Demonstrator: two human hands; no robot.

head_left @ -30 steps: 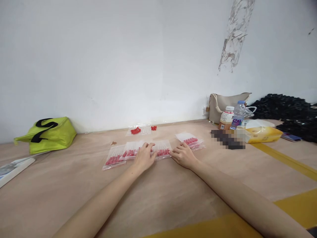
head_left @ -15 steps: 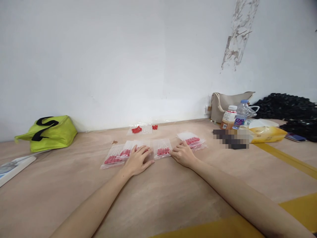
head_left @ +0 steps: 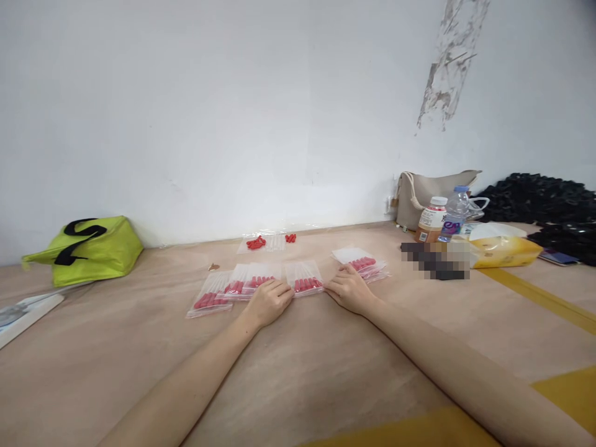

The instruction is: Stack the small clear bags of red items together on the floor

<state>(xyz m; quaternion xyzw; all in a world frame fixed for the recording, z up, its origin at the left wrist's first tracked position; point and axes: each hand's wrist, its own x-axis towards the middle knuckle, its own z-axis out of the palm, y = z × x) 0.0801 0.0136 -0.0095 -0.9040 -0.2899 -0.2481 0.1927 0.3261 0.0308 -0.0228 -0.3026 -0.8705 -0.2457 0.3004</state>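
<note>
A clear bag, red pieces along its near end, lies flat beside similar bags.

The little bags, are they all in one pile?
No, one bag lies between the left hand and right hand, apart from the pile.

From here, the left hand has drawn its spread fingers together by the middle bag, uncovering the red pieces just beyond its knuckles.
</note>
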